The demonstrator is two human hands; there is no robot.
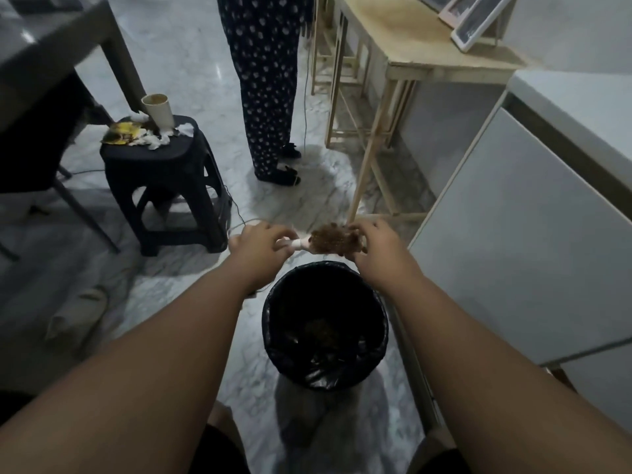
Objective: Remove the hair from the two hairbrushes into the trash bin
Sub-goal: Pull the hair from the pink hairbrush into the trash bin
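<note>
1. Head view, centre: a hairbrush (330, 241) is held level above the far rim of the trash bin (273, 323), with its pale handle to the left and its bristle head, matted with brown hair (337, 238), to the right.
2. Head view, left hand (261, 248): the fingers are curled closed around the pale handle of the hairbrush, and the forearm reaches in from the lower left.
3. Head view, right hand (374, 249): the fingers are closed over the right end of the bristle head, pinching at the brown hair; the exact fingertip contact is hidden by the hair mass.
4. Head view, trash bin: it stands upright on the marbled floor (191, 63), lined with a black bag (321, 376); brownish material lies at the bottom, too dim to identify. A second hairbrush cannot be made out.
5. Head view, left background: a dark plastic stool (164, 165) carries a paper cup (160, 110), crumpled tissues (160, 138) and a yellow wrapper (123, 133).
6. Head view, upper centre: a standing person in dotted dark trousers (265, 90) is seen from the waist down.
7. Head view, right: a light wooden table (427, 49) stands beyond a white cabinet (519, 241).
</note>
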